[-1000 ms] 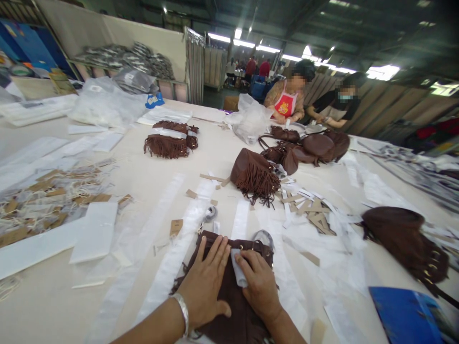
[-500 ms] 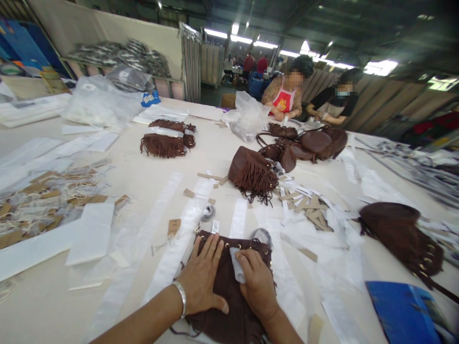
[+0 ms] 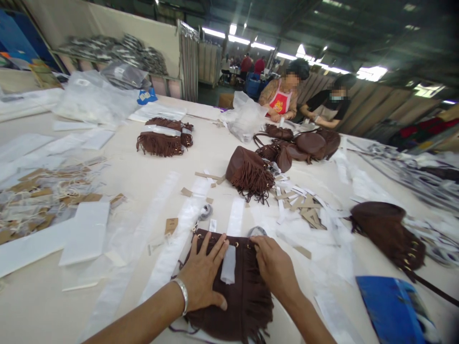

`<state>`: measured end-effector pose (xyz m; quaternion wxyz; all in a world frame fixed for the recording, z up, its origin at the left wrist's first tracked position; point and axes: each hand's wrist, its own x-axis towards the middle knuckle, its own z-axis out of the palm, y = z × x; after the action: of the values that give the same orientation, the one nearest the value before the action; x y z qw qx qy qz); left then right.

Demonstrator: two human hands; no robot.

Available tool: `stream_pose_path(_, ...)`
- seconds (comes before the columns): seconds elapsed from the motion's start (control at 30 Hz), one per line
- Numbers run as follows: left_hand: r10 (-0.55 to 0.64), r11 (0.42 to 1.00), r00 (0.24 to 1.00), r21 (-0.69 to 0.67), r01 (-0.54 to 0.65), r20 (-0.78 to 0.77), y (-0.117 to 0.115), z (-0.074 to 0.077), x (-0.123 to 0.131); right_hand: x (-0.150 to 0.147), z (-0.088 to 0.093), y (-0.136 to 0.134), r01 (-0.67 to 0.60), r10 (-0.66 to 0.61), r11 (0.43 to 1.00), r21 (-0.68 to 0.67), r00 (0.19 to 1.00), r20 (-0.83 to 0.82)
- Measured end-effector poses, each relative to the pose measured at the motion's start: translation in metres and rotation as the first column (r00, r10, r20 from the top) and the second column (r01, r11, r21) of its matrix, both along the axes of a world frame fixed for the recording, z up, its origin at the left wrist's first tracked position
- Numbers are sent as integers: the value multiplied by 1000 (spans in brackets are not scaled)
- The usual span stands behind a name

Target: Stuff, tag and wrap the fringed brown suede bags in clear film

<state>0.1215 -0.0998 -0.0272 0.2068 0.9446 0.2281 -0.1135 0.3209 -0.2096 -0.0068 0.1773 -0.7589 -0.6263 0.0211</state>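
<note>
A dark brown fringed drawstring bag (image 3: 233,306) lies flat on the table, with gold eyelets along its top edge. My left hand (image 3: 204,272) rests on it, palm down with fingers spread. At the bag's top right corner my right hand (image 3: 274,263) has its fingers drawn together; what they pinch is hidden. A strip of whitish wrapping (image 3: 228,265) hangs down the bag's front between my hands. Just beyond the bag are a wrapped grey roll-like piece (image 3: 206,211), a small white tag (image 3: 213,225) and another wrapped piece (image 3: 257,231).
More brown bags lie ahead: a fringed one (image 3: 249,174), a wrapped pair (image 3: 163,136), a pile (image 3: 311,143). Another brown bag (image 3: 389,234) and a blue sheet (image 3: 387,308) are at right. Tags (image 3: 46,200) cover the left side. Two people (image 3: 281,100) work across the table.
My right hand has let go of the whitish strip and moved right to the bag's top corner. Fringe on the bag's right side now shows. My left hand stays put.
</note>
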Motion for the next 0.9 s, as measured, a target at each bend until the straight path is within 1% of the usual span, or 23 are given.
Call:
stream_pose_path(0.1, 6, 1000, 1000, 8, -6, 6, 0, -3, -1, 15, -3, 12, -10, 18, 995, -95, 996, 82)
stream_pose_path(0.2, 6, 1000, 1000, 17, -6, 22, 0, -7, -1, 18, -13, 14, -41, 75, 989, -145, 969, 235)
stream_pose_path(0.27, 3, 1000, 1000, 20, -4, 24, 0, -8, -1, 18, -17, 12, -72, 122, 982, -175, 946, 300)
stream_pose_path(0.4, 7, 1000, 1000, 13, -7, 12, 0, -6, 0, 20, -19, 8, -104, 165, 971, -215, 942, 292)
stream_pose_path(0.57, 6, 1000, 1000, 3, -6, 7, 0, -4, 1, 27, -19, 3, -141, 188, 972, -189, 948, 255)
stream_pose_path(0.73, 16, 1000, 1000, 10, -16, -8, 0, -3, 4, 29, -24, 1, -153, 202, 973, -172, 927, 317)
stream_pose_path(0.9, 13, 1000, 1000, 12, -13, -12, -1, -2, 6, 24, -26, 1, -124, 181, 976, -179, 918, 353)
